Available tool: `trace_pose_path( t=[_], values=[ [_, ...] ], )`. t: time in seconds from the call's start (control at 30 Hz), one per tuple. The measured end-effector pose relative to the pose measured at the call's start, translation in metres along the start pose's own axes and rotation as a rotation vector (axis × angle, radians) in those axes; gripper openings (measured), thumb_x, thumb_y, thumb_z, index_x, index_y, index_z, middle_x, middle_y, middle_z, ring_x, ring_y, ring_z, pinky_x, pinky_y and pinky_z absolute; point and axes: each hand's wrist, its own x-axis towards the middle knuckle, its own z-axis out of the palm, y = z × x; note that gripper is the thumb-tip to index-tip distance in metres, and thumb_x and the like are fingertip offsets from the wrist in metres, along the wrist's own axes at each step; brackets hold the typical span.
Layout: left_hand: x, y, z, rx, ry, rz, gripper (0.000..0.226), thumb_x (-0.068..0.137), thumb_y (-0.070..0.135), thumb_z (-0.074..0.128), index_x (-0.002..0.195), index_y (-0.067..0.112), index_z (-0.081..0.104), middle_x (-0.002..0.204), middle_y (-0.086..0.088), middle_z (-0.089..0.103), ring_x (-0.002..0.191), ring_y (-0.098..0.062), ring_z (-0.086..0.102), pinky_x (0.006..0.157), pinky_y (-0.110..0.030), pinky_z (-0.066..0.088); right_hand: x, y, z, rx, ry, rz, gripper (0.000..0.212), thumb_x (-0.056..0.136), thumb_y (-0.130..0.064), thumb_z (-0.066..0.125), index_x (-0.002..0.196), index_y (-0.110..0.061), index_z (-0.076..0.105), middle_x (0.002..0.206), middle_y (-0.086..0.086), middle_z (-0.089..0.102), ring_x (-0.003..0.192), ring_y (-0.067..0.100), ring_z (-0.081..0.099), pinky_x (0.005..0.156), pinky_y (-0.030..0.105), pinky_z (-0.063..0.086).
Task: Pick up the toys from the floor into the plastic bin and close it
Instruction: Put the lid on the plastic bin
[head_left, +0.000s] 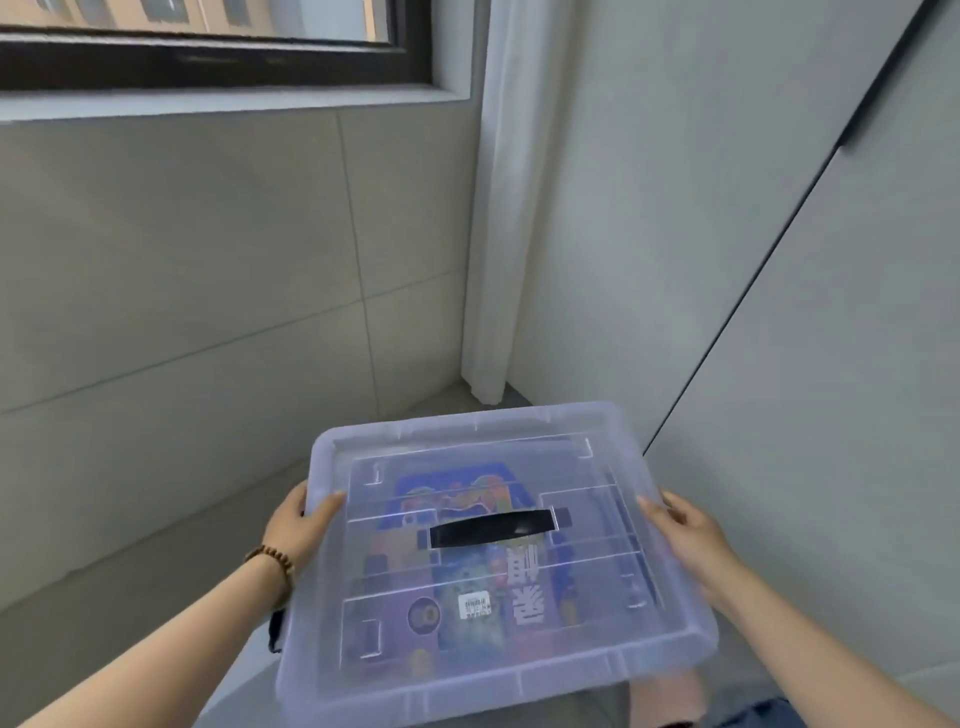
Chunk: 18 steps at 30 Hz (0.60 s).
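Currently, the left hand and right hand grip opposite edges of the clear lid, thumbs curled on top; colourful toys show through, blurred.

There is one left hand, one right hand, one plastic bin, one black handle, one bead bracelet, one curtain.

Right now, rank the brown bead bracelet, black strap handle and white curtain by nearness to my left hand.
1. Brown bead bracelet, on the left hand's wrist.
2. Black strap handle, centre of the clear plastic lid, rightward.
3. White curtain, far corner ahead.
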Motion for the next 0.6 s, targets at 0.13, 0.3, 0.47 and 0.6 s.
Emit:
trace_pose_path(
  t=[0.13, 0.3, 0.47, 0.6],
  values=[
    [-0.001, -0.027, 0.007, 0.021, 0.015, -0.032, 0.043, 0.093, 0.034, 0.051, 0.133, 0.018, 0.047, 0.128, -0.008, 0.055, 0.109, -0.028, 0.051, 0.087, -0.034, 0.038, 0.007, 0.019, 0.021, -0.111, 0.026, -0.013, 0.016, 0.091, -0.03, 0.058, 0.1, -0.02, 0.067, 0.088, 0.004, 0.07, 0.076, 0.016, 0.064, 0.064, 0.026, 0.048],
    [0.025, -0.029, 0.015, 0.078, 0.019, -0.046, 0.05, 0.095, 0.034, 0.047, 0.14, 0.015, 0.04, 0.139, -0.01, 0.048, 0.124, -0.032, 0.046, 0.1, -0.039, 0.036, 0.029, 0.055, 0.034, -0.229, 0.079, 0.009, 0.024, 0.085, -0.046, 0.059, 0.081, -0.024, 0.068, 0.106, 0.019, 0.058, 0.087, 0.023, 0.058, 0.078, 0.03, 0.046],
    [0.041, -0.038, 0.021, 0.124, 0.048, -0.035, 0.047, 0.096, 0.031, 0.045, 0.139, 0.012, 0.04, 0.139, -0.012, 0.048, 0.125, -0.033, 0.045, 0.1, -0.039, 0.035, 0.023, 0.053, 0.045, -0.257, 0.071, -0.048, 0.014, 0.095, -0.033, 0.049, 0.102, -0.029, 0.061, 0.099, 0.006, 0.047, 0.077, 0.008, 0.053, 0.064, 0.022, 0.037],
    [0.033, -0.042, 0.023, 0.146, 0.091, 0.023, 0.045, 0.095, 0.033, 0.047, 0.136, 0.014, 0.043, 0.134, -0.011, 0.052, 0.12, -0.032, 0.049, 0.093, -0.039, 0.038, 0.021, 0.058, 0.047, -0.325, 0.098, -0.081, 0.021, 0.094, -0.035, 0.049, 0.097, -0.02, 0.063, 0.098, 0.008, 0.05, 0.079, 0.011, 0.055, 0.063, 0.02, 0.039]
  ],
)
